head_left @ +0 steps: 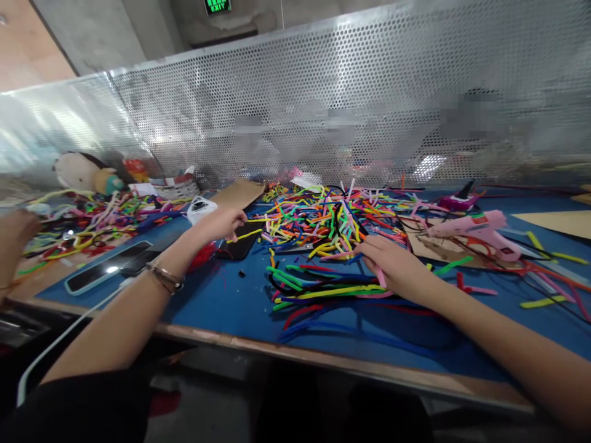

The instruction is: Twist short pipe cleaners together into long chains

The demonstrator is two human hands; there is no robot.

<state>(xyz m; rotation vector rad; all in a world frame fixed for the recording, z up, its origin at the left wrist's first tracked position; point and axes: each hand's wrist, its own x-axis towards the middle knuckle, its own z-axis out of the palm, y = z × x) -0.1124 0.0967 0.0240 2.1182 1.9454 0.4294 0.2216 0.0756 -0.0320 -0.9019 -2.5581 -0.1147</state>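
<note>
black sleeve (87,403), hands (225,224) (385,259) at pipe cleaners (318,215), green "exit" sign (218,7)

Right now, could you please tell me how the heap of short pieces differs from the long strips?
The heap is a tangle of short pieces, while the long strips lie roughly side by side. The heap sits nearer the perforated screen; the long strips lie nearer the table's front edge. Both are multicoloured and rest on the blue tabletop.

Stem pile (311,216): view centre. Left hand (224,223): nine o'clock, beside the pile. Right hand (385,261): four o'clock, at the pile's edge. Pink glue gun (478,231): three o'clock.
</note>
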